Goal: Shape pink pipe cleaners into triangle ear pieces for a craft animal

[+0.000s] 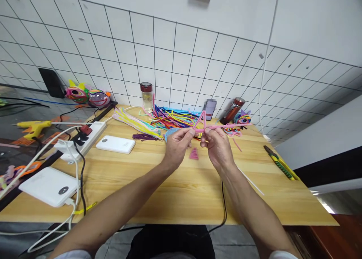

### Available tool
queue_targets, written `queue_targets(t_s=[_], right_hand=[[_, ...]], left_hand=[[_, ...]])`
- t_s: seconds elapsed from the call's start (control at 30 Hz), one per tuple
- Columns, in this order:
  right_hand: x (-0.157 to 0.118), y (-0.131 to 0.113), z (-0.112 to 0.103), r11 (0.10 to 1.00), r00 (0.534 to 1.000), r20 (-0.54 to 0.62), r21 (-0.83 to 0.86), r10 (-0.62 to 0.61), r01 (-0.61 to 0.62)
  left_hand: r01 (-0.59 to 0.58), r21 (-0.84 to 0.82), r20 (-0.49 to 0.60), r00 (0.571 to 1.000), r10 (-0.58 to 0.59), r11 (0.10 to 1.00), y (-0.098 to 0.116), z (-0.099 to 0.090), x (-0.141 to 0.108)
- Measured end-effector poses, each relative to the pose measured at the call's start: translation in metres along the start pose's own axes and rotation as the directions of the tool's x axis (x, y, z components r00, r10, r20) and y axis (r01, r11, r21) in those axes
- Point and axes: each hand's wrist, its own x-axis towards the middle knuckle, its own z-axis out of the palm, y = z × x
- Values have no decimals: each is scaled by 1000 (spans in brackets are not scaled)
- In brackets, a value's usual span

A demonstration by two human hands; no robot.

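Observation:
Above the middle of the wooden table, my left hand (177, 146) pinches one side of a bent pink pipe cleaner (204, 117). The pipe cleaner rises to a narrow peak between my two hands. My right hand (220, 146) pinches it at the other side, and long pink ends stretch out to the right past the fingers. On the table just below and between my hands lies a small pink triangular piece (194, 154) with ridged rows. A blue round dish (170, 132) is partly hidden behind my left hand.
Colourful pipe cleaners (175, 119) are piled behind my hands, between two bottles (146, 97) (233, 110). A power bank (115, 144) and power strip (87, 140) sit left, with trailing cables. Pliers (279, 163) lie right; a yellow glue gun (34, 129) is far left.

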Motion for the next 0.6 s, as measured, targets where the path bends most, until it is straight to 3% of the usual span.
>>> queue_targets(t_s=[0.4,0.6], right_hand=[[34,-5,2,998,998,31,10,-57,57],[42,-3,-5,997,997,31,-31,-74,75]], left_hand=[[-11,-123,-23,1000,9,992,-9,17,36],[30,-131,99,995,-17,991,-17,7,40]])
